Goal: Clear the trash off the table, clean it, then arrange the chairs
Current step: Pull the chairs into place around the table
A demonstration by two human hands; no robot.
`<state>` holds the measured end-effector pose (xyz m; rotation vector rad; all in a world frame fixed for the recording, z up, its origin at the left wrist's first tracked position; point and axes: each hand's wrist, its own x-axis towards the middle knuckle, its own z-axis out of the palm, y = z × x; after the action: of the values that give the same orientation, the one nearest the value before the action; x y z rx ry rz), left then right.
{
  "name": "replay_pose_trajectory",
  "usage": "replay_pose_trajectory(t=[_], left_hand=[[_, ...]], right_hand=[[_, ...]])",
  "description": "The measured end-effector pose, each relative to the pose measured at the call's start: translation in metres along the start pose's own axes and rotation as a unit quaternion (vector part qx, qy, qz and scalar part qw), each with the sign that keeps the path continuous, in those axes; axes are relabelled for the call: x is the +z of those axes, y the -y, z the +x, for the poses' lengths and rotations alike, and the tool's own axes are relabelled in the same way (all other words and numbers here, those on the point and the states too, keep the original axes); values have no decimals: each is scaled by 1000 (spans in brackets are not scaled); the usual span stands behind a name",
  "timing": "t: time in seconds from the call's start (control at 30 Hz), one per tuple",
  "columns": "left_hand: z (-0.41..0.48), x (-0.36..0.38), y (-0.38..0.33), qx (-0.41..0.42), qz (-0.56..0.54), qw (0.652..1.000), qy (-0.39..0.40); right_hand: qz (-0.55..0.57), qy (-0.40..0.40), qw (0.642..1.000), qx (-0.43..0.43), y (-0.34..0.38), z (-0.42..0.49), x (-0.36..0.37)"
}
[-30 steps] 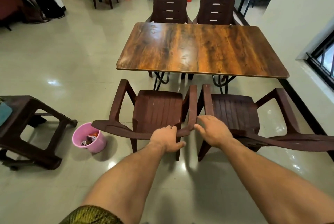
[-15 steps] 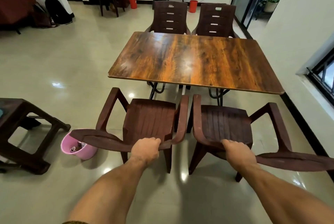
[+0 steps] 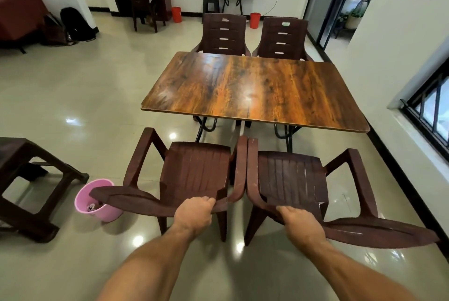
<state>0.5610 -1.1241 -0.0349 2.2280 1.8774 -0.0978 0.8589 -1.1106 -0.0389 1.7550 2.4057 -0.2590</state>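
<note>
1 bench [image 3: 255,91], top bare and shiny: trash and wipe look done. 1 pink bin [image 3: 97,203] on floor holds trash. 4 chairs: far left chair [image 3: 224,33] and far right chair [image 3: 283,38] tucked in. Left hand [image 3: 194,213] grasps near left chair [image 3: 194,169] by its backrest, right hand [image 3: 301,225] likewise near right chair [image 3: 289,174]; both side by side, seats not yet under bench

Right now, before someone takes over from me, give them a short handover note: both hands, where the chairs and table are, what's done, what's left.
Left hand grips the backrest of the left near chair; right hand grips that of the right near chair.
Both stand side by side, seats short of the table.
Done: no trash shows on the tabletop; far chairs pushed in.
Left: push both near chairs under the table.
</note>
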Motion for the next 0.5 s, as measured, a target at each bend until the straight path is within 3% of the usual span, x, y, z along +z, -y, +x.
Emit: replay_pose_trajectory(t=[0.2, 0.5], left_hand=[[16, -6, 6, 15, 6, 1000, -25], [5, 1, -3, -22, 5, 1000, 8]], right_hand=[[13, -15, 1000, -5, -3, 19, -8], [61, -20, 998, 21, 8, 0, -6]])
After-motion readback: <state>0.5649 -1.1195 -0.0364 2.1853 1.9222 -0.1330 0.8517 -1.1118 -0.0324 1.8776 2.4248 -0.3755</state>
